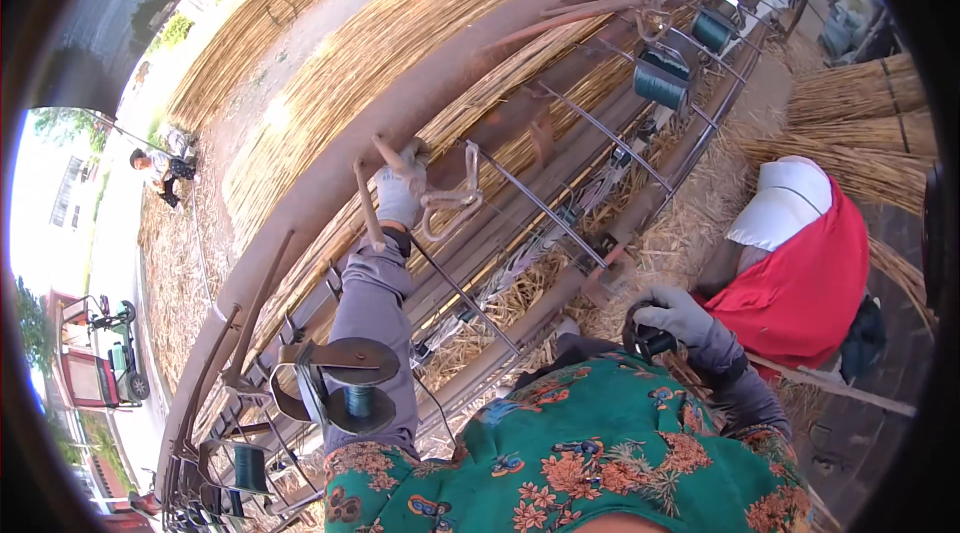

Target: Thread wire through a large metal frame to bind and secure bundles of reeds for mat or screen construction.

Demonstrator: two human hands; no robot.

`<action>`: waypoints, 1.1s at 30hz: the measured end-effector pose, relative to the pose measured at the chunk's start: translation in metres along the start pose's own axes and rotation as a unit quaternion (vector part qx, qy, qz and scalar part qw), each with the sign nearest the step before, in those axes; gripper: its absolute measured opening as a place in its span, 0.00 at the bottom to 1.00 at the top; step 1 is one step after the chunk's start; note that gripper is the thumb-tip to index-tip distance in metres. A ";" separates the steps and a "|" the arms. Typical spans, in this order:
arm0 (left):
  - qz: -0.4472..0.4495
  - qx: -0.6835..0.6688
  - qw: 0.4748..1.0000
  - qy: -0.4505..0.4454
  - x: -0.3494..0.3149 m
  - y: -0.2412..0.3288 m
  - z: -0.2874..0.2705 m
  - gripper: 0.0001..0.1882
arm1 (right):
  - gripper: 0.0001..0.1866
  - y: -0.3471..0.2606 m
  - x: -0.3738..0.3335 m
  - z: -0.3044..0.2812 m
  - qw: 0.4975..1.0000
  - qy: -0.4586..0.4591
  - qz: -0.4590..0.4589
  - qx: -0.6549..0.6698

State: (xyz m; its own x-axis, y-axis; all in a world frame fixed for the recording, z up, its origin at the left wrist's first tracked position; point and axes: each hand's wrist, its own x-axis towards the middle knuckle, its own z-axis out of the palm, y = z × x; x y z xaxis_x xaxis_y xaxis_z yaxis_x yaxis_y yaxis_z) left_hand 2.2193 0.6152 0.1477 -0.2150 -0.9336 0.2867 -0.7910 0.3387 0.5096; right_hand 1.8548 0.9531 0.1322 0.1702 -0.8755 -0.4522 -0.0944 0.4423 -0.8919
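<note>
My left hand (400,198), in a pale glove, reaches forward among rusty metal prongs (368,208) on a long machine frame. Its fingers are partly hidden by the prongs and lie close to the reed stalks (480,98) along the frame. A bent metal loop (455,198) sits just right of this hand. My right hand (678,315), in a grey glove, is closed round a dark round object (650,340) near my waist; its kind is unclear. Below my left forearm, a spool of dark green thread (360,403) sits in a rusty round holder.
More green thread spools (660,83) line the frame at upper right. Thin metal rods (545,198) cross it. A person in red with a white cap (790,273) bends close at my right, by bundled reeds (850,108). Another person (160,171) and a red-and-green vehicle (100,353) are far left.
</note>
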 end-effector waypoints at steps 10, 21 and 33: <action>0.278 -0.049 0.891 -0.355 -0.122 0.138 -0.028 0.15 | 0.16 0.014 -0.006 0.026 0.984 0.134 0.039 0.112; -0.018 -0.821 0.567 -0.072 -0.121 0.137 -0.082 0.29 | 0.27 -0.131 0.242 0.170 0.951 -0.076 -0.298 -0.031; -0.237 -0.586 0.775 -0.008 -0.117 0.075 -0.070 0.13 | 0.14 -0.074 0.195 0.147 0.760 -0.246 -0.028 0.601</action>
State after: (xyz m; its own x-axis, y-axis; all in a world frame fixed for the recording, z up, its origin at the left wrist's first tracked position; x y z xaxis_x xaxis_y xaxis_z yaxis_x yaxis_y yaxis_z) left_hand 2.2252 0.7580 0.2093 -0.0744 -0.9838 -0.1628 0.2783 -0.1773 0.9440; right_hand 2.0389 0.7782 0.1089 0.5149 -0.8517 -0.0973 0.8406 0.5239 -0.1378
